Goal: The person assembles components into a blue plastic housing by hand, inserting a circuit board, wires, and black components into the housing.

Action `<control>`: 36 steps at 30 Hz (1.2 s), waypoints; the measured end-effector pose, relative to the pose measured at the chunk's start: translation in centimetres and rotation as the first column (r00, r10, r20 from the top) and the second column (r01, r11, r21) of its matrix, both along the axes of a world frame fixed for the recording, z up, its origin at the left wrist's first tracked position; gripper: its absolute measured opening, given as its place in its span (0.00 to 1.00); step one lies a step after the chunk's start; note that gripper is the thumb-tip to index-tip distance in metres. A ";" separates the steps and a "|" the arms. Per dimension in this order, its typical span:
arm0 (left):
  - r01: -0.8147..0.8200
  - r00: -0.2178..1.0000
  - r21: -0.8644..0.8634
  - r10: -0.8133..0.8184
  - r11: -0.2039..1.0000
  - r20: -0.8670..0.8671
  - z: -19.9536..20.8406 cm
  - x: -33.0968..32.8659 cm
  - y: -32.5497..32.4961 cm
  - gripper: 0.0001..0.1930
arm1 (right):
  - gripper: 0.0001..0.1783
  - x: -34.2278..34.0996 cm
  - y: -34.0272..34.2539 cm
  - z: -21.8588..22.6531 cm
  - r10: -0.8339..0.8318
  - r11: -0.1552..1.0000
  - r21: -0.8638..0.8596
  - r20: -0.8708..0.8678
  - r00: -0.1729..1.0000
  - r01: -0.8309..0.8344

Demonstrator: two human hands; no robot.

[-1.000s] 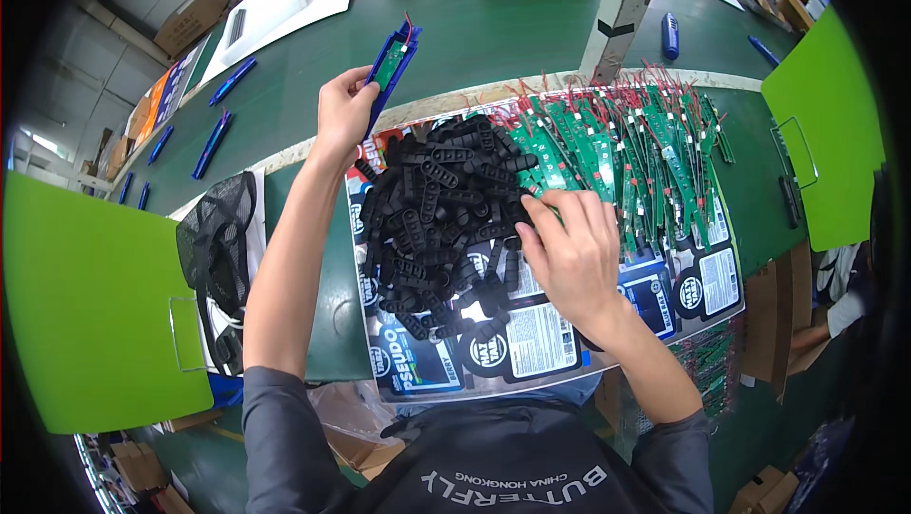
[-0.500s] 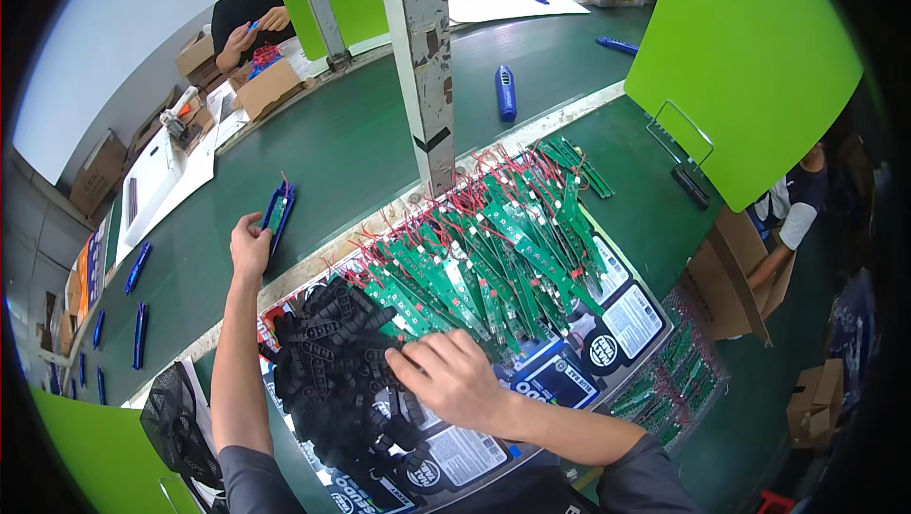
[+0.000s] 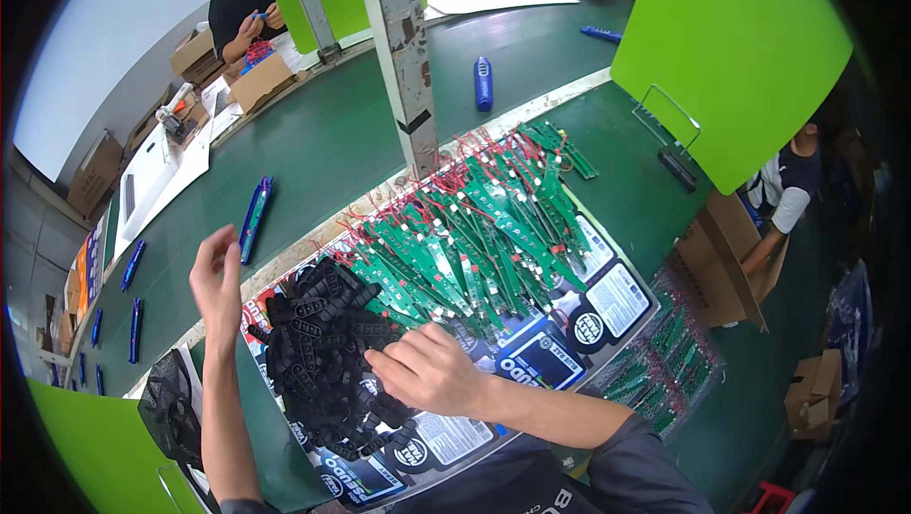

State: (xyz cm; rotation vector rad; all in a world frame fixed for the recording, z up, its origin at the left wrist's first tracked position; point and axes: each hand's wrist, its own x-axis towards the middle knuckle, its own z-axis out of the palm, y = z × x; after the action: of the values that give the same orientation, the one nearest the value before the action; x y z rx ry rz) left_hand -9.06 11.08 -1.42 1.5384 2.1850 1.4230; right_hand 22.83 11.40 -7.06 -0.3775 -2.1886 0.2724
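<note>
Fingers of the left hand [image 3: 216, 281]: thumb and forefinger parted, holding nothing that I can see. Fingers of the right hand [image 3: 432, 372]: curled, tips at the edge of the heap of black pieces [image 3: 313, 334]; whether they pinch a piece, I cannot tell from here.

Change noted: a second ago the left hand holds the long blue case [image 3: 255, 220] up in the air; half a second ago it has the case down with fingers on it. Now the case lies on the green belt [image 3: 332, 144], just beside the fingertips and apparently apart from them. I judge the release complete and the left hand free. The right hand remains by the heap throughout.

Further out, green circuit boards [image 3: 455, 239] lie fanned and overlapping beyond the heap, red wires tangled along their far ends. Both piles rest on a printed sheet [image 3: 617, 296]. A second blue case [image 3: 484, 87] lies on the belt past the post [image 3: 394, 39].

Obstructions: the pale ledge [image 3: 337, 213] runs between table and belt, and the post stands at the boards' far edge. Across the belt, a co-worker's hands [image 3: 256, 25] handle a small blue item, well apart from this station.
</note>
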 end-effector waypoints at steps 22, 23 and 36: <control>-0.145 0.976 -0.207 0.105 0.968 -0.192 -2.0 15.3 -15.9 0.36 | 0.16 -0.3 -0.4 0.3 -0.026 0.999 -0.044 -0.068 0.997 0.023; -0.140 0.977 -0.232 0.097 0.963 -0.187 -2.6 15.4 -16.1 0.36 | 0.15 -0.6 -0.6 0.2 -0.030 0.999 -0.047 -0.079 0.996 0.026; -0.142 0.975 -0.173 0.108 0.975 -0.193 -4.9 14.5 -15.7 0.32 | 0.15 -0.9 -0.4 0.0 -0.011 0.998 -0.055 -0.065 0.998 0.008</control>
State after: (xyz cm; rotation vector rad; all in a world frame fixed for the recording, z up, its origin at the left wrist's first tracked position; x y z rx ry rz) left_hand 5.46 -4.65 -6.30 1.5447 2.4818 1.1073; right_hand 21.92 10.96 -7.05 -0.4041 -2.1178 0.3357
